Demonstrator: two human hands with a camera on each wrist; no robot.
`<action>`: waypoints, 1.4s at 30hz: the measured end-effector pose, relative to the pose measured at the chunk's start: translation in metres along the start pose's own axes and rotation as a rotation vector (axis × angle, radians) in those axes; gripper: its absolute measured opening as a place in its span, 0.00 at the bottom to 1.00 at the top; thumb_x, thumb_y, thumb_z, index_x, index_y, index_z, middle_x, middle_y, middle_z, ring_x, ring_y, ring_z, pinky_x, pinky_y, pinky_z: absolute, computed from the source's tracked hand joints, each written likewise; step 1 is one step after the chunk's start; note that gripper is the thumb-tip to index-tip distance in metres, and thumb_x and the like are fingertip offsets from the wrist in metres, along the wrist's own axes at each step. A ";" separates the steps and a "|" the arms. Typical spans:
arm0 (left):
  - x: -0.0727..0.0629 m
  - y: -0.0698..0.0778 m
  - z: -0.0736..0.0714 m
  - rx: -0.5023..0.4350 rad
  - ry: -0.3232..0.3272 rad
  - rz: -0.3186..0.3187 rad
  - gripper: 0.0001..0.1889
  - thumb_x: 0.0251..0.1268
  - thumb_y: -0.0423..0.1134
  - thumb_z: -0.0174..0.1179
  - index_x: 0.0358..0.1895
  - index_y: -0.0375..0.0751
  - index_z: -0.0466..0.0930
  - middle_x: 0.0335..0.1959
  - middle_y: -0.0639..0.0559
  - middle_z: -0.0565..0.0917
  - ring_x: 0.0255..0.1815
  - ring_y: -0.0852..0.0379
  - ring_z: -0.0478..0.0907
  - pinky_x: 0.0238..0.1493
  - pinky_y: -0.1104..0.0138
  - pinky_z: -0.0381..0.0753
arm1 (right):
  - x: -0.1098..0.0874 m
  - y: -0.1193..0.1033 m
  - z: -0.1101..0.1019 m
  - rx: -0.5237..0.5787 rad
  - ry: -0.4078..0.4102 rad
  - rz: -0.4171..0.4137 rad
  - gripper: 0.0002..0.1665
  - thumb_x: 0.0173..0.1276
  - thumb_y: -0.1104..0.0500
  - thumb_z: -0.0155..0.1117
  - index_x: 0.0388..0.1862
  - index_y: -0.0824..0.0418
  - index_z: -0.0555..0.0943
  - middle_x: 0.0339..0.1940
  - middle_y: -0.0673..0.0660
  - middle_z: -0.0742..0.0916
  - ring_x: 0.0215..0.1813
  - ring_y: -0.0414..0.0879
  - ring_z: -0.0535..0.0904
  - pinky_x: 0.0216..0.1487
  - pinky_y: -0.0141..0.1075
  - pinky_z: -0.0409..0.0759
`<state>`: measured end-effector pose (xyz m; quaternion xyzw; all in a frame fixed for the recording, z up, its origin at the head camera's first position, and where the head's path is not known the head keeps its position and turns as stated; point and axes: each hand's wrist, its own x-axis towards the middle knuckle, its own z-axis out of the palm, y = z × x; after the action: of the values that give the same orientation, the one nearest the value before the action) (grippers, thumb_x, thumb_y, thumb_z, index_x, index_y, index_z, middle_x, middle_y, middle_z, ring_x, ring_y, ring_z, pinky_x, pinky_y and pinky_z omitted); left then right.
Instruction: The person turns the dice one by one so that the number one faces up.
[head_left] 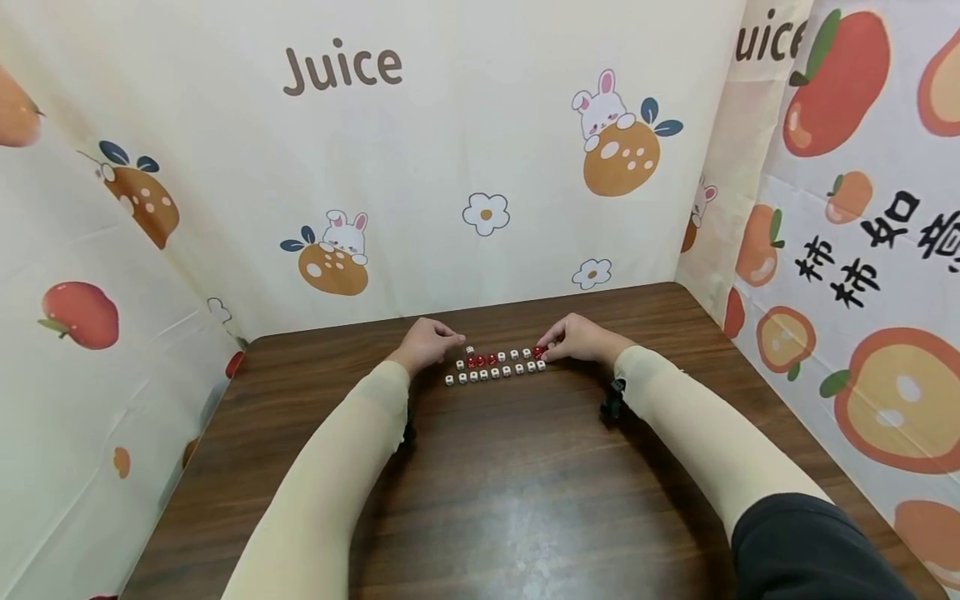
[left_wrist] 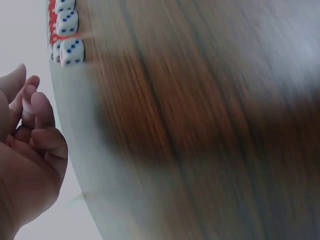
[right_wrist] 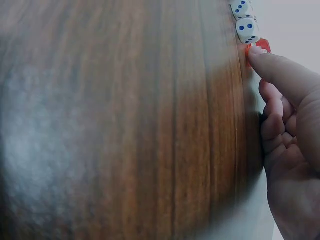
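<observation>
Small dice stand in rows near the far side of the table. The front row is of white dice [head_left: 483,375]; behind it a second row mixes white dice and red dice [head_left: 482,361]. A single white die [head_left: 470,350] sits farther back on the left. My right hand [head_left: 581,337] pinches a red die [right_wrist: 263,46] at the right end of the second row, thumb on its near side. My left hand [head_left: 427,343] hovers by the left end, fingertips close to the single white die. Its fingers [left_wrist: 44,107] are loosely bent, with nothing seen between them.
The dark wooden table [head_left: 465,483] stretches toward me, its far edge against a printed cloth backdrop [head_left: 450,150]. Another printed cloth [head_left: 847,250] hangs along the right side. Dark wrist-worn devices [head_left: 613,402] sit under both forearms.
</observation>
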<state>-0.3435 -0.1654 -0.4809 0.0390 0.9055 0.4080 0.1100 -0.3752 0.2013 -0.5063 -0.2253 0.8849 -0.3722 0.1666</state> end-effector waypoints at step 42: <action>0.003 -0.002 0.010 0.087 -0.053 -0.023 0.13 0.83 0.48 0.72 0.52 0.43 0.98 0.58 0.43 0.94 0.26 0.59 0.81 0.39 0.64 0.83 | -0.005 -0.004 0.003 -0.018 0.024 -0.009 0.13 0.72 0.57 0.83 0.52 0.59 0.98 0.29 0.46 0.90 0.31 0.40 0.76 0.39 0.34 0.75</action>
<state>-0.3437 -0.1592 -0.4891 0.0439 0.9195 0.3658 0.1369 -0.3689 0.2001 -0.5048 -0.2265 0.8890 -0.3677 0.1524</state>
